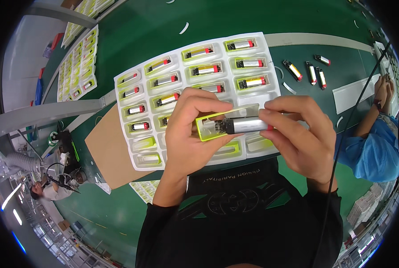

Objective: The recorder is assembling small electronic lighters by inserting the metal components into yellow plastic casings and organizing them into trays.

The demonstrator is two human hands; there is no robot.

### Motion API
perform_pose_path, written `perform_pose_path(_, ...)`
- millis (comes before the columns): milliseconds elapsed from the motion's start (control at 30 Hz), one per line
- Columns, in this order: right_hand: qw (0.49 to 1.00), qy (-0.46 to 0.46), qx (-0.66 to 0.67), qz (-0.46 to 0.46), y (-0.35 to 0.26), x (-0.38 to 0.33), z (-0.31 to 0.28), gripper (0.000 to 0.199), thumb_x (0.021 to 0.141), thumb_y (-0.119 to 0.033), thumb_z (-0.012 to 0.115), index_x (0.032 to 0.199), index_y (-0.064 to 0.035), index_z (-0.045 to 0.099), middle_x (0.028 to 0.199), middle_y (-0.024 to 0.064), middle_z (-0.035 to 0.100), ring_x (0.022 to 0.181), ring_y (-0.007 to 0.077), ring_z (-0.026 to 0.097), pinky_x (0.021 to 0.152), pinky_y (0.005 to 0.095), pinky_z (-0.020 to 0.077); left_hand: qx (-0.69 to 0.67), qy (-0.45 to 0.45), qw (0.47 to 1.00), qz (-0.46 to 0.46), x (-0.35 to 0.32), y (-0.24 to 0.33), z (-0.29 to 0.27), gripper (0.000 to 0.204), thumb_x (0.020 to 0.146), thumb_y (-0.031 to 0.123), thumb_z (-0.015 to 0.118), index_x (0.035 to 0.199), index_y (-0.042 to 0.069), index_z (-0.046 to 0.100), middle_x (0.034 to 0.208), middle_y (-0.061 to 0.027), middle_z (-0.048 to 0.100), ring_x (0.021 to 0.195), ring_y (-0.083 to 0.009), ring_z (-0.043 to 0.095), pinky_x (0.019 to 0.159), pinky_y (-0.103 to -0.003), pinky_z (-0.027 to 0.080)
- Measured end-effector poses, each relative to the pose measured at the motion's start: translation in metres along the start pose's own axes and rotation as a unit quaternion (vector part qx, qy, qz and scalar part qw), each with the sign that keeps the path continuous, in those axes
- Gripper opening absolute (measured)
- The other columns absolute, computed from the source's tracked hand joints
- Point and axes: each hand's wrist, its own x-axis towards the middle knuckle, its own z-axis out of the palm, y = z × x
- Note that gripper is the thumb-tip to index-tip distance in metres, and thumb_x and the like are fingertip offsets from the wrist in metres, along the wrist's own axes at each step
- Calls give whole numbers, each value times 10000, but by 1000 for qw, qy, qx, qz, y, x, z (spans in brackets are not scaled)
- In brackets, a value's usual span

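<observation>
A small yellow-green frame was gripped in the left hand, fingers curled closed around its near end and thumb laid along its top edge. A silver cylindrical cell was pinched at its red-tipped end by the closed fingers of the right hand, its dark end lying inside the frame. Both hands were held just above the near edge of a white moulded tray, forearms rising from the lower edge and wrists bent inward toward each other. Similar cells were seated in most of the tray's pockets. Four loose cells lay on the green table, right of the tray.
</observation>
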Motion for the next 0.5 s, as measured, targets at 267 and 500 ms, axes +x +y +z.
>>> perform_pose_path(267,1000,-19,-20,-9,-2,0,10,410,632,39,795,1032,-15,720,931,105,606,671,184,616,531,272,508,-18,-12,1000,6,-4,-4,8,418,669,23,852,1010,65,614,997,-69,529,902,-177,562,773,-291,481)
perform_pose_path(500,999,-3,10,33,-1,-3,21,399,727,-21,764,1118,-26,690,853,51,554,624,131,525,517,230,450,-37,-9,999,29,-7,-13,10,454,703,26,835,1048,65,542,1025,-94,490,944,-201,526,818,-305,442)
